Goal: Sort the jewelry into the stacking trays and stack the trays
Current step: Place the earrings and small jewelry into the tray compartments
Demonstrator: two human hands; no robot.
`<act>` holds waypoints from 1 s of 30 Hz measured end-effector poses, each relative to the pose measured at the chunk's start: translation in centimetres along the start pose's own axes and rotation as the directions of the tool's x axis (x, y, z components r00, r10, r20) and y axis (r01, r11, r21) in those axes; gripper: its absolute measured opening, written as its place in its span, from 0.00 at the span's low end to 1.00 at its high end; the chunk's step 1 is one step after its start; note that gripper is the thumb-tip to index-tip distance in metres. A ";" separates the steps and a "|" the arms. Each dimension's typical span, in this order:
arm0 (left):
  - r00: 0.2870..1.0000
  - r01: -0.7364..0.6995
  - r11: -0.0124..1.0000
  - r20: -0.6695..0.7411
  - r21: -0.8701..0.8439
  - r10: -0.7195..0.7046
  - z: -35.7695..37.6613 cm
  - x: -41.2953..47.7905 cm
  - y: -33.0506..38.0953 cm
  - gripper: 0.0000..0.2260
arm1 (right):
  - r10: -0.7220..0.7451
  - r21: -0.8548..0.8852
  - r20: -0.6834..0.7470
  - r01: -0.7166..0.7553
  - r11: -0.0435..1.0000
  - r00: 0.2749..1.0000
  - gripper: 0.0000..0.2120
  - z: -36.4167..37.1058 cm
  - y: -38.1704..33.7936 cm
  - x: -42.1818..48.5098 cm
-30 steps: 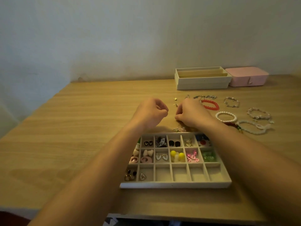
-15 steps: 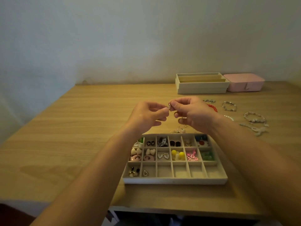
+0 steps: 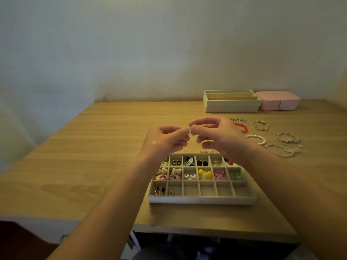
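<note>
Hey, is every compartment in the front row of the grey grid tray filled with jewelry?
No, only the two leftmost front compartments of the grey grid tray hold small earrings; the other four are empty.

Lighting's pretty dim and warm. The table [image 3: 84, 147] has a yellowish cast and the wall [image 3: 131, 44] goes murky grey-green. I think the light comes from overhead, going by the little bright spot on the back of my left hand [image 3: 161, 143] and the dull sheen on the wood at near left. The wide lens bows the table's edges and stretches my forearms, which look soft in the near corners. The silver piece [image 3: 190, 131] at my fingertips glints but is too blurry to make out.
</note>
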State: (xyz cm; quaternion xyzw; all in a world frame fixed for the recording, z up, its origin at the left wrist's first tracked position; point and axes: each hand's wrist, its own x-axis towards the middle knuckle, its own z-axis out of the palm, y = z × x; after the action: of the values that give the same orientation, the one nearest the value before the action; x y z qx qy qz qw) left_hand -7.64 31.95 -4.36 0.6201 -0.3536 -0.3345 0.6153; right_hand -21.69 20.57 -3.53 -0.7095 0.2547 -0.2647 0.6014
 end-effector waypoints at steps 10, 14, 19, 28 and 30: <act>0.999 -0.029 0.999 0.024 0.016 0.029 -1.2 -2.4 -0.8 0.03 | -0.048 -0.217 0.040 0.056 0.975 0.998 0.05 1.7 -0.4 -1.7; 0.999 -0.028 0.990 0.038 0.135 0.023 -2.5 -3.0 -1.2 0.04 | -0.058 -0.319 0.099 0.087 0.944 0.993 0.03 2.2 -0.8 -2.0; 0.993 -0.067 0.972 -0.082 0.223 0.087 -3.5 -3.5 -2.4 0.03 | -0.027 -0.347 0.188 0.092 0.933 0.982 0.03 2.8 0.1 -3.0; 0.972 -0.128 0.989 -0.189 0.079 0.141 -2.3 -4.0 -5.2 0.03 | -0.091 -0.397 0.300 0.211 0.893 0.950 0.05 4.1 3.4 -4.9; 0.966 -0.137 0.986 -0.209 0.100 0.155 -2.3 -3.9 -5.7 0.04 | -0.104 -0.389 0.296 0.219 0.895 0.950 0.05 4.2 3.7 -5.2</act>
State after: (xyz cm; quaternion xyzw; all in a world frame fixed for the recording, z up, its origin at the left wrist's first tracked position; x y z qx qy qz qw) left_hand -7.60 36.39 -10.07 0.6504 -0.3433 -0.2039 0.6462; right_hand -22.74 26.58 -8.08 -0.8693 0.1614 -0.1553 0.4407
